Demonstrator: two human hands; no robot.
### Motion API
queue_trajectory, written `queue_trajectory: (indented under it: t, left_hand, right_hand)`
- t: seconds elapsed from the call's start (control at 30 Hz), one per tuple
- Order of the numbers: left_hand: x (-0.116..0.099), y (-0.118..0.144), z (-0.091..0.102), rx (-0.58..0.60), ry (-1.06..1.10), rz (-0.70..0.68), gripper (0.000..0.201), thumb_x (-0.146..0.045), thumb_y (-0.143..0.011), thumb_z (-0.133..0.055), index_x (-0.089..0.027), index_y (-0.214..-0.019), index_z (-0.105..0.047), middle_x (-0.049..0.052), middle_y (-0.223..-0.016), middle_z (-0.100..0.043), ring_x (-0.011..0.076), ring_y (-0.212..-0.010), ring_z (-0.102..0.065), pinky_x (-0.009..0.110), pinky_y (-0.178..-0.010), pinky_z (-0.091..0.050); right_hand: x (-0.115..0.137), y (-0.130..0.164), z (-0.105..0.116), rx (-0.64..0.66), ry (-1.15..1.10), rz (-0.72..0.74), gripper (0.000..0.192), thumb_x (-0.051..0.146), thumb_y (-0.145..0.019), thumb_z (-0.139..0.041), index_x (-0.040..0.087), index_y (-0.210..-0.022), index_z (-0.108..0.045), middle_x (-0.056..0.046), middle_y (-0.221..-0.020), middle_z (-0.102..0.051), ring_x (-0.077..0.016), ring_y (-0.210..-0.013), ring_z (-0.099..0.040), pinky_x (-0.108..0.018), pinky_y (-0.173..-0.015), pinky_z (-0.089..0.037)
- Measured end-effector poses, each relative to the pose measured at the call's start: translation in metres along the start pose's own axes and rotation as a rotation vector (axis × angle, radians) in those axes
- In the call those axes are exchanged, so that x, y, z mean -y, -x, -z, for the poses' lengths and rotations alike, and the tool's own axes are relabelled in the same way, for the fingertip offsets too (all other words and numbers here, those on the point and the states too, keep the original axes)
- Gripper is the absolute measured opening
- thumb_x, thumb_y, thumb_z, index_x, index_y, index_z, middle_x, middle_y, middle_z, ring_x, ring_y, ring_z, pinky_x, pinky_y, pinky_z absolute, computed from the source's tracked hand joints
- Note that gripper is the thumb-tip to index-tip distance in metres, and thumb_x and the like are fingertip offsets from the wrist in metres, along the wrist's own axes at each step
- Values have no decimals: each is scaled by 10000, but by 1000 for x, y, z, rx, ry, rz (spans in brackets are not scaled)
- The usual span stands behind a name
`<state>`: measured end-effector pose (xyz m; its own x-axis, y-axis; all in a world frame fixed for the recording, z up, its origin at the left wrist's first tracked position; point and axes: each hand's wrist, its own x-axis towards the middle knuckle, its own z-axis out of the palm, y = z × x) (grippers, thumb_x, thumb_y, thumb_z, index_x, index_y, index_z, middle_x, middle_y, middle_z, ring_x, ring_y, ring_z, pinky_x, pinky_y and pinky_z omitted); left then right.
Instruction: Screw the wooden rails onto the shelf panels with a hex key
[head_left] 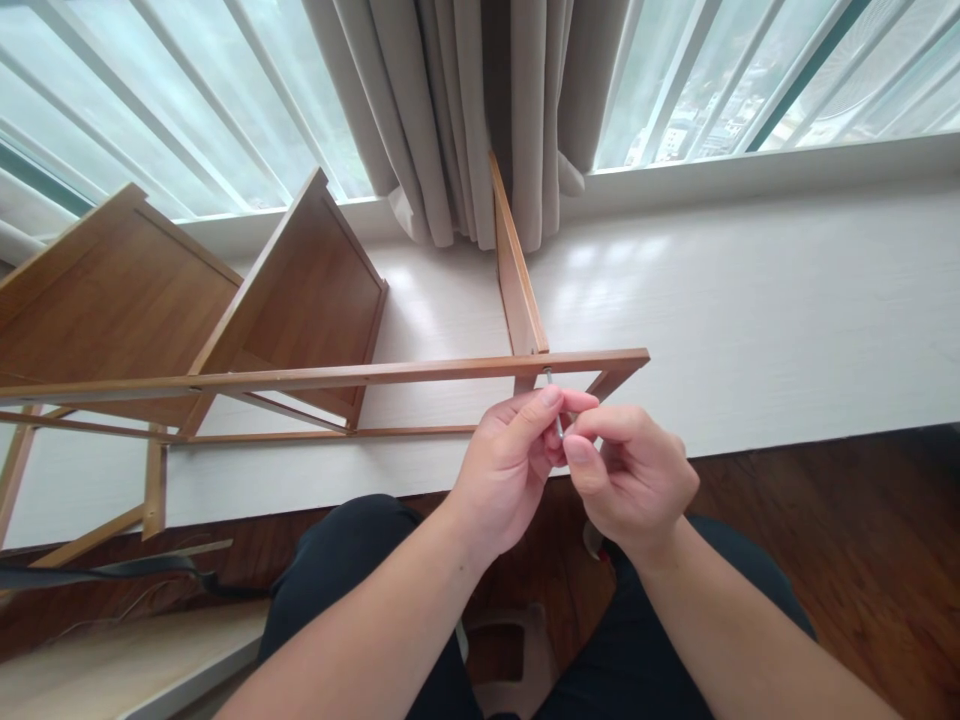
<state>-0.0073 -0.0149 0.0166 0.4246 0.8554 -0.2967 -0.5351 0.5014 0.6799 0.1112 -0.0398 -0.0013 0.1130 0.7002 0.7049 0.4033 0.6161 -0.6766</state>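
Both bare forearms reached forward from the lap, converging just below the wooden rail [420, 373]. The left hand [504, 468] and right hand [634, 478] met with fingertips pinched together, thumbs up, knuckles nearly touching.

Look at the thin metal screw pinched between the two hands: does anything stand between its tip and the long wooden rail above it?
Nothing visible does. The thin metal screw, pinched by the left hand and right hand, points up at the underside of the long wooden rail, its tip right at the wood, no other part between.
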Motion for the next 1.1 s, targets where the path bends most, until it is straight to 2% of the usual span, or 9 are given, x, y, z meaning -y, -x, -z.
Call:
queue_trajectory:
  t: [0.1,0.37,0.57,0.83,1.0,1.1]
  left_hand:
    - [0,0,0,7,-4,8,323,-475,-811,-752,-155,-835,-787,7,-628,-498,104,-636,-497,228,-642,-464]
    - [-2,2,0,12,-15,25,311,-445,-856,-712,-150,-885,-805,-6,-606,-428,90,-622,-439,219,-637,-436]
    - [-1,1,2,20,-10,31,299,-450,-853,-712,-164,-805,-787,8,-623,-484,95,-630,-477,226,-657,-443]
    - [-3,-1,9,62,18,53,276,-447,-840,-708,-185,-864,-793,24,-675,-608,132,-676,-593,256,-671,-500]
    - [-5,-2,5,16,-3,48,220,-405,-875,-695,-201,-846,-772,-8,-642,-565,104,-640,-583,233,-651,-474]
    - [-3,-1,2,66,32,7,232,-337,-936,-622,-188,-823,-760,-15,-611,-501,83,-622,-545,224,-651,-450]
  right_hand:
    - [-1,1,0,-1,-8,1,81,145,-855,-690,190,-832,-626,32,-660,-641,-76,-486,-514,-205,-484,-451]
    - [1,2,-1,-9,6,-42,130,178,-862,-694,197,-751,-630,0,-651,-657,-132,-524,-604,-253,-480,-471]
    - [3,0,0,15,12,-51,135,186,-862,-692,205,-737,-643,3,-620,-637,-138,-516,-599,-266,-471,-450]
    - [3,3,-1,-9,34,-93,178,263,-893,-692,229,-724,-651,21,-593,-599,-126,-492,-544,-279,-463,-439]
    - [0,6,-7,-86,43,-120,284,378,-957,-629,231,-714,-637,3,-602,-563,-138,-543,-568,-291,-516,-471]
    - [3,6,-9,-110,71,-144,334,401,-967,-620,224,-683,-619,3,-573,-510,-135,-517,-524,-307,-498,-428]
